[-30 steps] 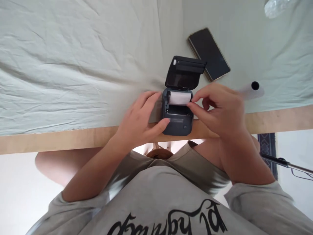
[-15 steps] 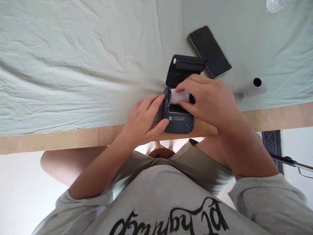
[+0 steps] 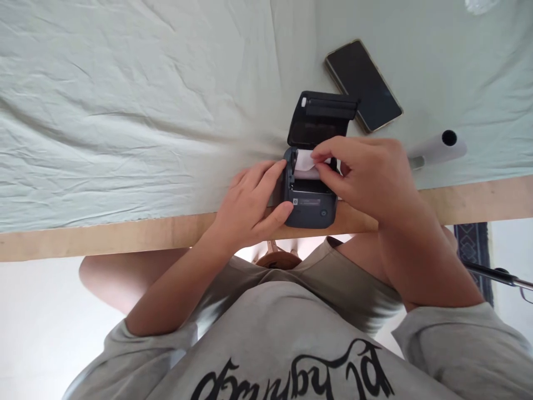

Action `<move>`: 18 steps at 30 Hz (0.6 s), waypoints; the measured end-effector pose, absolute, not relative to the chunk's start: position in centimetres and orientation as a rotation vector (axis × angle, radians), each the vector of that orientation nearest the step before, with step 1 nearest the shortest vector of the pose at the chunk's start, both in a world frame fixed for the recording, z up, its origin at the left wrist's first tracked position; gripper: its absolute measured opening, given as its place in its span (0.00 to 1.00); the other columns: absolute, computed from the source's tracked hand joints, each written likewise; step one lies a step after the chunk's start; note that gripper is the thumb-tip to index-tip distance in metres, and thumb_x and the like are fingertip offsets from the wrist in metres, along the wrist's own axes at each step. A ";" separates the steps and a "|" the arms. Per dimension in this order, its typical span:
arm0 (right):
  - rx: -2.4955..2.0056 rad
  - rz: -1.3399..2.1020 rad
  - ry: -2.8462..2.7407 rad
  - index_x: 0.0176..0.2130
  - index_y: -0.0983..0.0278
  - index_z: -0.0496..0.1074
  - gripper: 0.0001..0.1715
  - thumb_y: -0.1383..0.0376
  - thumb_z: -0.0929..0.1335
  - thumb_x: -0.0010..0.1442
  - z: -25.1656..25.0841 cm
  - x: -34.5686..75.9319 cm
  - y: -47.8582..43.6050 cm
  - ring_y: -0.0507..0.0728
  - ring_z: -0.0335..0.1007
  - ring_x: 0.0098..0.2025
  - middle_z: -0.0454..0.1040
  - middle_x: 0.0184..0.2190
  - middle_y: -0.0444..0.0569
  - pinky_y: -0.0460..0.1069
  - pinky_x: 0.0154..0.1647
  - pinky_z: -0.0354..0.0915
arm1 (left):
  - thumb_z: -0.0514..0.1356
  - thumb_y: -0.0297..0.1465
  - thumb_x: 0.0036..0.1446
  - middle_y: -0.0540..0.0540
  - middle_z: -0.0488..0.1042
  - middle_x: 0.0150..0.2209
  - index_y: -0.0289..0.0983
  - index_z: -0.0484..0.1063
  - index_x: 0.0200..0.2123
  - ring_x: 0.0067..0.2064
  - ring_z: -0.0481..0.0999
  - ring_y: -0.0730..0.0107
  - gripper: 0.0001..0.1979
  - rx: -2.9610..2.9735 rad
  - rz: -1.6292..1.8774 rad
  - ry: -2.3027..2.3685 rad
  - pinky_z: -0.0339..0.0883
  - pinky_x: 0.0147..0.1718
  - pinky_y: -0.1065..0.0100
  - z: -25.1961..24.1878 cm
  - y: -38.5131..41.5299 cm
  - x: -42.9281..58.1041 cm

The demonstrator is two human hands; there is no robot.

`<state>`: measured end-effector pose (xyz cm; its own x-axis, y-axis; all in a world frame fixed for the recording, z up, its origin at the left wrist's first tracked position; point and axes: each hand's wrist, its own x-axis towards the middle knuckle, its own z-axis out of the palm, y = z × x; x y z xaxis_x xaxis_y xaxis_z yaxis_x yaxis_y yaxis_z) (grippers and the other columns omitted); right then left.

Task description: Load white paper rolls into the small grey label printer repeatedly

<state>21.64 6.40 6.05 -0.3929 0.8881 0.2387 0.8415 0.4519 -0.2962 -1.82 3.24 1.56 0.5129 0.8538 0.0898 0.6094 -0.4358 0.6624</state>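
A small dark grey printer point(image 3: 311, 210) stands at the table's near edge with its lid point(image 3: 320, 119) flipped open away from me. A white paper roll point(image 3: 305, 162) lies in its bay. My left hand point(image 3: 250, 205) is closed around the printer's left side, thumb on its front corner. My right hand point(image 3: 370, 178) reaches over the bay, its thumb and forefinger pinching the loose end of the paper roll.
A black phone point(image 3: 363, 84) lies face up behind the printer. A second white paper roll point(image 3: 437, 147) rests to the right. A pale green cloth point(image 3: 125, 111) covers the wooden table point(image 3: 104, 236). Crumpled clear plastic point(image 3: 478, 5) shows at the far right corner.
My right hand moved from the roll's right end to over the bay, then pinched the paper's loose end and lifted it slightly. My left hand stayed on the printer.
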 end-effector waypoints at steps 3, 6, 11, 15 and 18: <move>-1.198 0.201 -2.294 0.37 0.59 0.76 0.09 0.72 0.68 0.62 6.5 22.1 5.3 0.50 0.70 0.26 0.79 0.27 0.41 0.49 0.27 0.58 | 0.44 0.51 0.73 0.30 0.68 0.68 0.30 0.60 0.71 0.68 0.69 0.46 0.37 2.152 0.583 1.171 0.61 0.68 0.49 1.7 3.3 -1.9; -1.086 0.296 -2.333 0.38 0.57 0.75 0.10 0.73 0.69 0.62 6.6 22.4 3.9 0.49 0.70 0.24 0.80 0.28 0.39 0.48 0.24 0.59 | 0.43 0.52 0.74 0.30 0.67 0.69 0.31 0.58 0.72 0.70 0.67 0.46 0.37 2.105 0.589 1.184 0.60 0.69 0.47 2.0 3.4 -1.8; -1.088 0.490 -2.427 0.38 0.57 0.76 0.10 0.72 0.68 0.65 6.5 22.5 2.8 0.48 0.73 0.26 0.82 0.30 0.40 0.47 0.25 0.60 | 0.45 0.49 0.72 0.31 0.69 0.69 0.31 0.58 0.71 0.69 0.70 0.47 0.36 2.037 0.520 1.321 0.61 0.68 0.46 2.4 3.2 -0.6; -1.072 0.698 -2.232 0.40 0.57 0.75 0.02 0.64 0.71 0.65 5.6 23.4 3.3 0.48 0.66 0.22 0.76 0.26 0.39 0.46 0.24 0.61 | 0.52 0.48 0.68 0.32 0.71 0.68 0.31 0.58 0.72 0.68 0.71 0.45 0.38 2.104 0.496 1.438 0.58 0.69 0.47 2.2 2.9 0.5; -1.226 0.589 -1.847 0.48 0.54 0.72 0.10 0.61 0.70 0.65 4.0 24.2 4.7 0.52 0.72 0.32 0.78 0.40 0.46 0.49 0.30 0.68 | 0.54 0.49 0.67 0.32 0.71 0.68 0.30 0.58 0.73 0.67 0.72 0.44 0.40 2.148 0.503 1.440 0.59 0.69 0.47 1.9 2.9 0.6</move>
